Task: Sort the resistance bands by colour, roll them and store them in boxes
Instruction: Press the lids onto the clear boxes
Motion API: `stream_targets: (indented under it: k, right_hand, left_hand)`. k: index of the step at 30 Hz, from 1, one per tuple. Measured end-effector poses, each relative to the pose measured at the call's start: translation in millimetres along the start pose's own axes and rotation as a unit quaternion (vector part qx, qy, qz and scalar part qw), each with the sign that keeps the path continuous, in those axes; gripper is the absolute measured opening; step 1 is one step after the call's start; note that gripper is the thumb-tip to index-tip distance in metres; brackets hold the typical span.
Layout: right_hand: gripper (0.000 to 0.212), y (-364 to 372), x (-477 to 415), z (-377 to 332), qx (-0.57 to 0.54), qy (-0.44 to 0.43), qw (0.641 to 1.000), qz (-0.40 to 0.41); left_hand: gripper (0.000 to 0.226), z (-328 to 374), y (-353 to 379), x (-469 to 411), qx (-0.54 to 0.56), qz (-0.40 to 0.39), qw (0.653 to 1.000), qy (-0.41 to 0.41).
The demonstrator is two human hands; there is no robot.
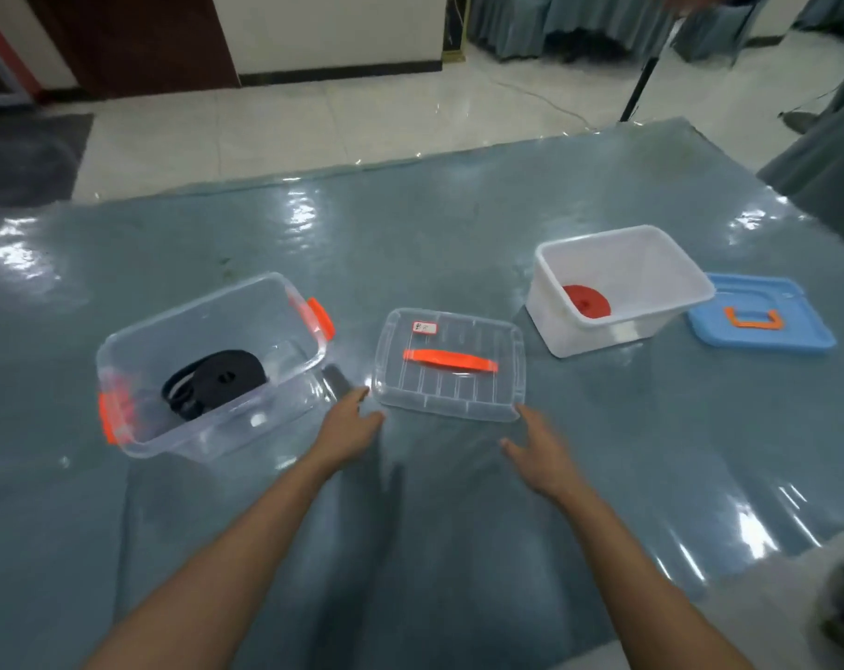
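Boxes, 2: clear box (226, 427), white box (603, 337). Lids, 2: clear lid (449, 394), blue lid (772, 339). Coiled black band (217, 379), 1; red band (586, 302), 1. Left grip (350, 425), right grip (538, 447): released.

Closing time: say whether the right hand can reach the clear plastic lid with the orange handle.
Probably yes: the right hand is open at the near corner of the clear plastic lid, nothing between them.

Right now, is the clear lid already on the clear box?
No, the clear lid lies on the table beside the open clear box.
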State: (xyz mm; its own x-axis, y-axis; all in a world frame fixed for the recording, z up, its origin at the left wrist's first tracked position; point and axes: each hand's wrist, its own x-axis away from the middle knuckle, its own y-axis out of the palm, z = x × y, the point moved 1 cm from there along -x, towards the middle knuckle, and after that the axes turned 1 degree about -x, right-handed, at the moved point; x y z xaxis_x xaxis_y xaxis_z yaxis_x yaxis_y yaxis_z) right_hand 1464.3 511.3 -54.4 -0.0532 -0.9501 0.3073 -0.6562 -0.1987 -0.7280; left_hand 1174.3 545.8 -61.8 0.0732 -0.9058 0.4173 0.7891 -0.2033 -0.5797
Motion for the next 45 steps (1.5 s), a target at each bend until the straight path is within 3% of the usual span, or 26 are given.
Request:
stream_targets:
  k: [5, 9, 13, 18, 21, 24, 27, 31, 34, 38, 41, 45]
  right_hand:
    - [0.048, -28.2, -57.0, 11.9, -0.114, -0.047, 0.992, 0.028]
    - [0.05, -29.9, -87.7, 24.8, -0.179, 0.02, 0.983, -0.028]
    - [0.055, -18.0, -98.6, 25.3, -0.2, 0.078, 0.973, -0.089]
    - [0.048, -8.9, -99.9, 25.0, -0.25, 0.1, 0.963, -0.02]
    - [0.041, -9.1, -99.5, 25.6, -0.296, 0.124, 0.947, 0.017]
    - [0.034, -10.8, -101.0, 18.2, -0.298, 0.133, 0.945, 0.032]
    - [0.025, -15.1, -95.9, 3.3, -0.31, 0.142, 0.939, 0.041]
    - [0.02, -19.4, -90.9, -29.5, -0.29, 0.085, 0.952, 0.047]
    - [0.019, -15.9, -88.7, -75.4, -0.252, 0.016, 0.967, 0.036]
    - [0.031, 8.9, -84.8, -149.9, -0.194, -0.059, 0.979, 0.001]
    - [0.027, 37.8, -80.1, -201.6, -0.098, -0.146, 0.984, 0.013]
    - [0.039, 77.1, -69.8, -246.2, 0.046, -0.235, 0.971, 0.005]
  left_hand:
    - [0.044, 24.3, 16.6, -41.3, 0.018, 0.05, 0.997, -0.056]
    - [0.023, 38.1, 29.8, -71.4, 0.0, 0.062, 0.995, -0.08]
    - [0.03, 40.1, 38.9, -85.7, 0.003, 0.081, 0.991, -0.104]
    - [0.023, 42.8, 36.1, -85.3, 0.033, 0.139, 0.981, -0.135]
    - [0.013, 48.3, 27.4, -80.8, 0.022, 0.178, 0.978, -0.106]
    - [0.041, 58.6, 18.1, -69.5, 0.036, 0.191, 0.979, -0.066]
    - [0.039, 68.6, 6.9, -55.5, 0.054, 0.224, 0.973, -0.011]
    - [0.033, 74.2, -24.2, -29.0, 0.082, 0.282, 0.954, 0.058]
    - [0.032, 59.8, -61.5, -7.9, 0.074, 0.318, 0.943, 0.065]
    - [0.03, 17.3, -118.5, 23.8, 0.046, 0.39, 0.92, 0.015]
    - [0.018, -26.7, -150.8, 47.7, 0.024, 0.433, 0.901, -0.023]
    - [0.031, -86.4, -168.6, 71.1, 0.001, 0.437, 0.891, -0.122]
